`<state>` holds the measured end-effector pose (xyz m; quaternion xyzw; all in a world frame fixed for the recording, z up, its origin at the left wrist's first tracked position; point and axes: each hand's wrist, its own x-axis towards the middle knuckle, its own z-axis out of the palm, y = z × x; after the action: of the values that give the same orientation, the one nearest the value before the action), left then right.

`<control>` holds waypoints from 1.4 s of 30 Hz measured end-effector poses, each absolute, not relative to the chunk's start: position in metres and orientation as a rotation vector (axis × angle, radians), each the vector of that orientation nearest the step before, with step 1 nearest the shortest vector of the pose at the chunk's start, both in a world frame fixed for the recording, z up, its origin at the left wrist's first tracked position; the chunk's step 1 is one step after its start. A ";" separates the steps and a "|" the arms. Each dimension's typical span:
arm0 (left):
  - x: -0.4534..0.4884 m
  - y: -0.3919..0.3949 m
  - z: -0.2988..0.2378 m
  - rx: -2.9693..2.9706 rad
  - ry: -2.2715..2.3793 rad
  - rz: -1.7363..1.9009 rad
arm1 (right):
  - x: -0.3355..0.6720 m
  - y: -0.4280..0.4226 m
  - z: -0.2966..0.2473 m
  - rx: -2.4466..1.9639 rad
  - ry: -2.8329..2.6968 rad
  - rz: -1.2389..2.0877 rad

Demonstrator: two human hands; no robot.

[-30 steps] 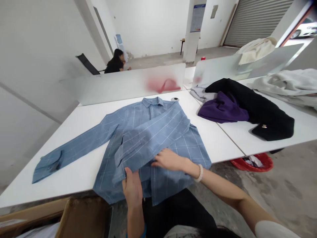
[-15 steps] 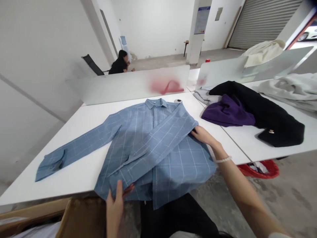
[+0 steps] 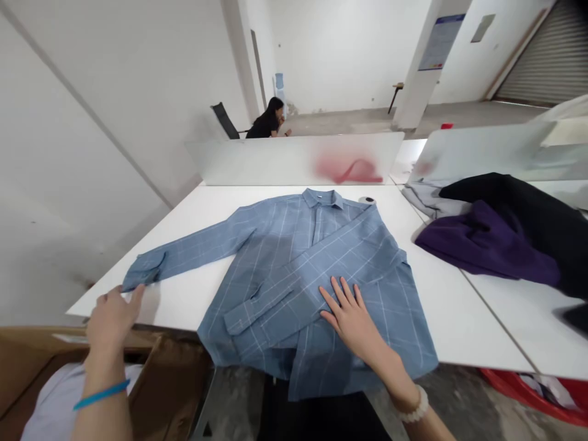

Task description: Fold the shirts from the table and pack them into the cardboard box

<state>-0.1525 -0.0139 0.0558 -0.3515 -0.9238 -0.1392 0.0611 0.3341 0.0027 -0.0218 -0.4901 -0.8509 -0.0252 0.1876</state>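
Observation:
A blue checked shirt (image 3: 294, 245) lies face up on the white table (image 3: 193, 300), collar at the far side. Its right sleeve is folded across the chest, and its left sleeve (image 3: 184, 260) stretches out toward the table's left corner. My right hand (image 3: 351, 318) lies flat on the shirt's lower front, fingers spread, holding nothing. My left hand (image 3: 113, 312) hovers open at the table's near left edge, just short of the cuff (image 3: 140, 275) of the outstretched sleeve. The shirt's hem hangs over the near edge.
A purple garment (image 3: 487, 242) and a black one (image 3: 523, 208) lie heaped on the adjoining table at the right. Frosted dividers (image 3: 294, 159) back both tables. An open cardboard box (image 3: 151, 392) stands below left, a red basket (image 3: 542, 389) below right. A person sits far behind.
My right hand came from the shirt's right edge onto its lower front. My left hand left the hem and reached out left toward the sleeve cuff. My view swung left.

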 end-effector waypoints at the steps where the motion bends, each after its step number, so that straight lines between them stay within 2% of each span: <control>1: -0.162 -0.005 0.054 -0.945 -2.836 -0.388 | 0.333 0.004 -0.027 -1.392 -2.409 -0.082; 4: -0.179 0.011 0.042 -0.741 -2.968 -0.406 | 0.336 0.007 -0.035 -1.387 -2.428 -0.111; 9: -0.178 0.016 0.029 -0.664 -2.900 -0.628 | 0.338 0.006 -0.034 -1.393 -2.400 -0.086; 14: -0.161 0.026 0.057 -0.802 -2.654 -0.979 | 0.338 0.006 -0.034 -1.374 -2.348 0.047; 19: -0.059 0.026 0.107 -1.257 -2.245 -1.263 | 0.346 0.009 -0.022 -1.268 -2.000 0.582; 21: 0.004 0.010 0.122 -1.766 -1.767 -1.403 | 0.351 0.009 -0.017 -1.229 -1.677 0.878; 22: 0.035 -0.001 0.128 -2.037 -1.548 -1.360 | 0.353 0.009 -0.016 -1.207 -1.488 1.016; 24: 0.084 -0.019 0.131 -2.450 -1.153 -1.042 | 0.358 0.009 -0.016 -1.189 -1.084 1.202; 27: 0.117 -0.029 0.114 -2.550 -0.951 -0.821 | 0.365 0.006 -0.017 -1.246 -0.662 1.275; 33: 0.089 0.009 0.047 -2.568 -1.507 -0.352 | 0.364 0.001 -0.005 -1.186 -0.621 1.425; 37: 0.058 0.045 0.021 -2.502 -1.789 -0.377 | 0.364 0.004 -0.009 -1.207 -0.549 1.380; 42: 0.023 0.099 0.008 -2.511 -1.827 -0.368 | 0.390 0.005 -0.017 -1.195 -0.499 1.237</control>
<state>0.0233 0.0993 0.0080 -0.8030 -0.5842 -0.1178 0.0071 0.3902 0.0049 -0.0166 -0.5208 -0.2173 0.5393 0.6251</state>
